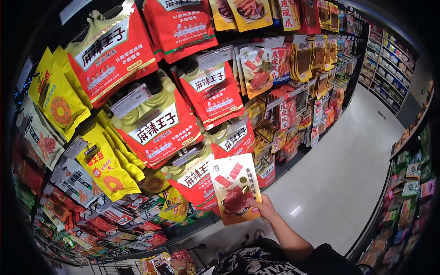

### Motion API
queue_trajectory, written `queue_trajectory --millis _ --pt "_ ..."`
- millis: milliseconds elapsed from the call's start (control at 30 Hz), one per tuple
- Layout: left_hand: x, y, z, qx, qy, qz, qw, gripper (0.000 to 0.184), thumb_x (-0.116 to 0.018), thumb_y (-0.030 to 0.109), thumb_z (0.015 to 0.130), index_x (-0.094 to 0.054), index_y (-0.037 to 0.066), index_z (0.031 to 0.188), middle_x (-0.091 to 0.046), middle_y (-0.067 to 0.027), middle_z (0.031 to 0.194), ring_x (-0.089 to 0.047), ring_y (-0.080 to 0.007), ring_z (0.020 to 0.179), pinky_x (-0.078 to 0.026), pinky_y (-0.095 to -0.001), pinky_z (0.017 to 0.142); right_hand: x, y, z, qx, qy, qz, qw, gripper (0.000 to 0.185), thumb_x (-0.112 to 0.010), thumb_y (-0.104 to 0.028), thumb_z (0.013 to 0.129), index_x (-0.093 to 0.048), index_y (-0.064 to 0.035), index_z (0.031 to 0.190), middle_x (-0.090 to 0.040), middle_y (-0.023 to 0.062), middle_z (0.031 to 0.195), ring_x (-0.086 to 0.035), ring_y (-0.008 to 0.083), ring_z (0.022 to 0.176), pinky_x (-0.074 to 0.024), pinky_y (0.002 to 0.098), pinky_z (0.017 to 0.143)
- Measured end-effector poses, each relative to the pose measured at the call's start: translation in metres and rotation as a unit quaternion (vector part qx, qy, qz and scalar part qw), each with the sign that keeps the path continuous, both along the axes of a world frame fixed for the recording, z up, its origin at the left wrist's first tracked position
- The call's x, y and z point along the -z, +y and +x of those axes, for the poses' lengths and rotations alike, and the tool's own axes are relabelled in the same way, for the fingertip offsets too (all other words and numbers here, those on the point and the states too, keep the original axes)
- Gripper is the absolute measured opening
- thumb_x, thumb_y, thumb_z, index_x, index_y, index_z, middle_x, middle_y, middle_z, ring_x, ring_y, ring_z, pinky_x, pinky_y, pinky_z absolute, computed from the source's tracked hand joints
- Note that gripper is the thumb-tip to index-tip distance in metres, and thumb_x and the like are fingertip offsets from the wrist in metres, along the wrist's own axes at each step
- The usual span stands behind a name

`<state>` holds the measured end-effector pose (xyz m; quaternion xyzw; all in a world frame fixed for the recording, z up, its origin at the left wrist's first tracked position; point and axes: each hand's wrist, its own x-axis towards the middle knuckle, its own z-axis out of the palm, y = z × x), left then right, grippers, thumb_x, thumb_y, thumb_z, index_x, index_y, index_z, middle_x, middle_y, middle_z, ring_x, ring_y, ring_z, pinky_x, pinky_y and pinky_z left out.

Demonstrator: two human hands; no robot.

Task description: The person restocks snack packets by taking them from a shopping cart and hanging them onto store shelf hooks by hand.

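Note:
My right hand (264, 209) is closed on the lower right edge of a jerky pouch (226, 179), with the thumb over its front. The pouch is cream-white and orange, printed with dark red meat slices, and it is held upright with its front towards me. Behind it hang red snack bags (195, 178) with white label panels, and the pouch covers part of them. A similar jerky pouch (255, 68) hangs higher on the rack. I cannot make out my left hand in this view.
Yellow snack bags (107, 160) hang at the left of the rack. A wire shopping cart (117, 266) with packets in it stands below. A pale tiled aisle floor (321, 183) runs to the right, bordered by another shelf of packets (403, 197).

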<state>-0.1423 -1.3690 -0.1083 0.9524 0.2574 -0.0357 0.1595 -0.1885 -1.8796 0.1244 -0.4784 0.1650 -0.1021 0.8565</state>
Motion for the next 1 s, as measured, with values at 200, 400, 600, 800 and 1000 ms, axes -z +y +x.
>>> queue_trajectory --millis 200,400,600,800,1000 --pt "0.012 -0.031 -0.025 -0.003 0.013 0.091 0.996 0.063 -0.064 0.024 0.083 -0.040 -0.002 0.134 -0.055 -0.0282 0.124 -0.055 -0.0431 0.114 -0.042 -0.0458 0.100 -0.031 -0.079 -0.023 0.087 -0.087 0.072 0.990 0.029 -0.065 -0.011 0.089 -0.058 0.0008 0.115 -0.066 0.0084 0.107 -0.064 0.0155 0.093 -0.0512 0.0291 0.082" --pt "-0.033 -0.082 0.018 0.037 -0.034 0.093 0.994 0.056 -0.063 0.023 0.085 -0.043 0.001 0.133 -0.056 -0.0255 0.124 -0.055 -0.0388 0.114 -0.042 -0.0438 0.101 -0.041 -0.108 -0.016 0.099 -0.113 0.079 0.985 0.029 -0.065 -0.010 0.089 -0.059 0.0012 0.114 -0.066 0.0085 0.107 -0.064 0.0161 0.095 -0.0508 0.0303 0.084" --pt "-0.127 -0.134 0.091 0.151 -0.147 0.028 0.977 0.050 -0.062 0.022 0.087 -0.047 0.003 0.131 -0.057 -0.0229 0.124 -0.055 -0.0345 0.114 -0.041 -0.0418 0.101 -0.080 -0.135 0.014 0.092 -0.156 0.086 0.980 0.032 -0.063 -0.009 0.089 -0.056 0.0028 0.118 -0.065 0.0118 0.110 -0.064 0.0195 0.098 -0.0502 0.0321 0.087" --pt "-0.207 -0.229 0.135 0.328 -0.088 -0.130 0.932 0.044 -0.061 0.020 0.090 -0.051 0.005 0.130 -0.058 -0.0203 0.124 -0.056 -0.0301 0.114 -0.041 -0.0397 0.101 -0.096 -0.164 0.049 0.101 -0.178 0.066 0.977 0.037 -0.063 -0.008 0.087 -0.053 0.0041 0.121 -0.063 0.0138 0.114 -0.063 0.0207 0.099 -0.0503 0.0338 0.088" --pt "-0.275 -0.345 0.121 0.503 0.236 -0.287 0.781 0.039 -0.060 0.019 0.092 -0.054 0.008 0.128 -0.059 -0.0176 0.124 -0.056 -0.0258 0.114 -0.041 -0.0377 0.101 -0.090 -0.195 0.078 0.079 -0.194 0.079 0.975 0.038 -0.064 -0.009 0.087 -0.054 0.0025 0.121 -0.063 0.0125 0.112 -0.063 0.0205 0.099 -0.0494 0.0341 0.089"
